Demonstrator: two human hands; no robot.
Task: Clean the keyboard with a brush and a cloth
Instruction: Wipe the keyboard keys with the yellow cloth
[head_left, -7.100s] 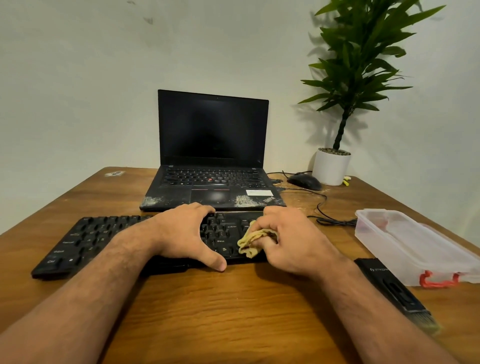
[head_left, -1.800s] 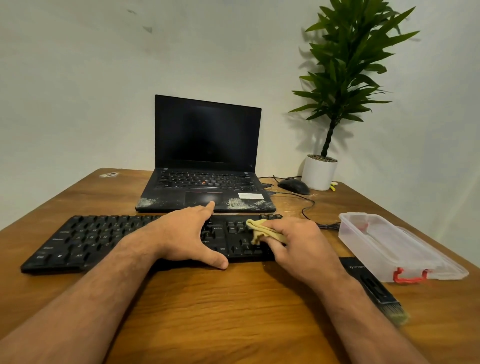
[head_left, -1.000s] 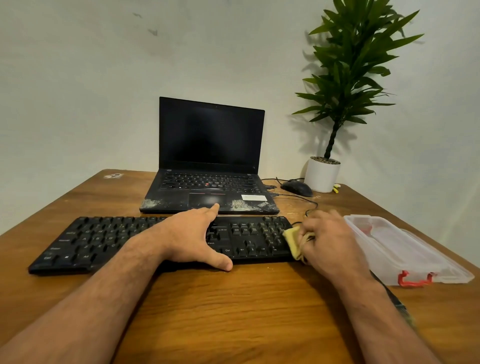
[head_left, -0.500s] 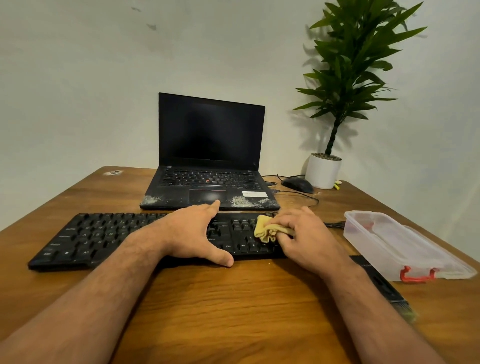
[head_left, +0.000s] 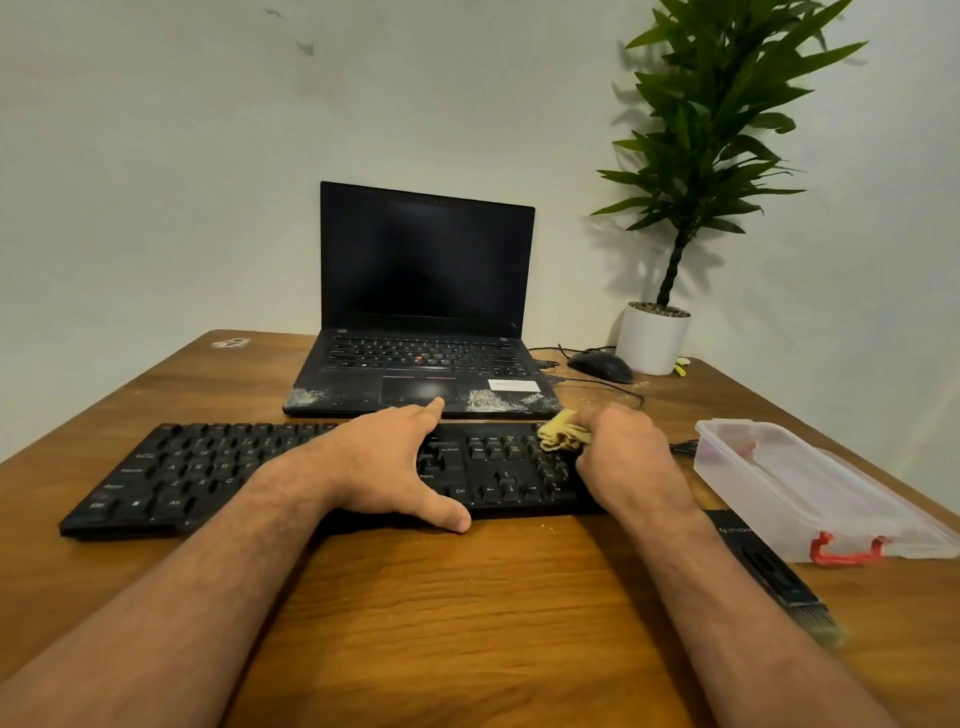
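Two bare hands work on a black keyboard (head_left: 218, 470) lying lengthwise left to right across a wooden table (head_left: 467, 613). Left hand (head_left: 384, 462) rests flat on the keys, fingers straight. Right hand (head_left: 623, 457) grips a bunched yellow cloth (head_left: 561, 437) at the keyboard's far right corner. Right of it, a black brush (head_left: 769, 566) lies bristles toward the viewer.
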